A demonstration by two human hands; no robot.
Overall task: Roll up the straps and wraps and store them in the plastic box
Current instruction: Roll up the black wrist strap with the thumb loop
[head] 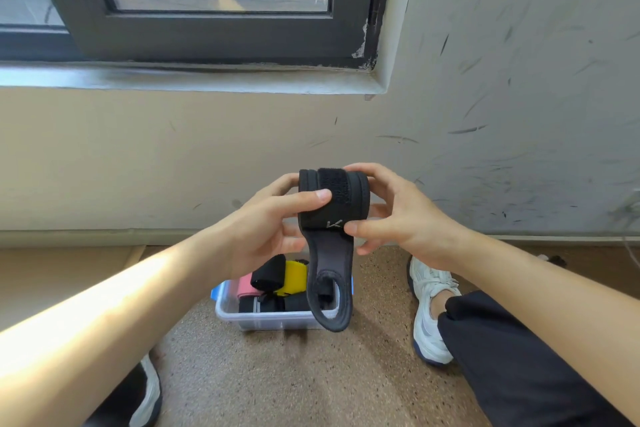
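I hold a black wrist wrap (334, 204) in the air, partly rolled at the top, with a velcro patch facing me. Its loose tail with a loop end hangs down in front of the box. My left hand (273, 218) grips the roll from the left, thumb pressed across its front. My right hand (388, 208) grips it from the right, thumb at the lower edge by a small logo. Below on the floor stands a clear plastic box (270, 321). Inside lie a pink roll (246, 286), a yellow roll (294, 276) and black rolls (268, 274).
The box sits on a speckled brown floor (294, 385) close to a scuffed wall under a dark-framed window (207, 35). My white shoes (429, 312) flank the box, the right leg in dark trousers. A blue lid edge (217, 289) shows at the box's left.
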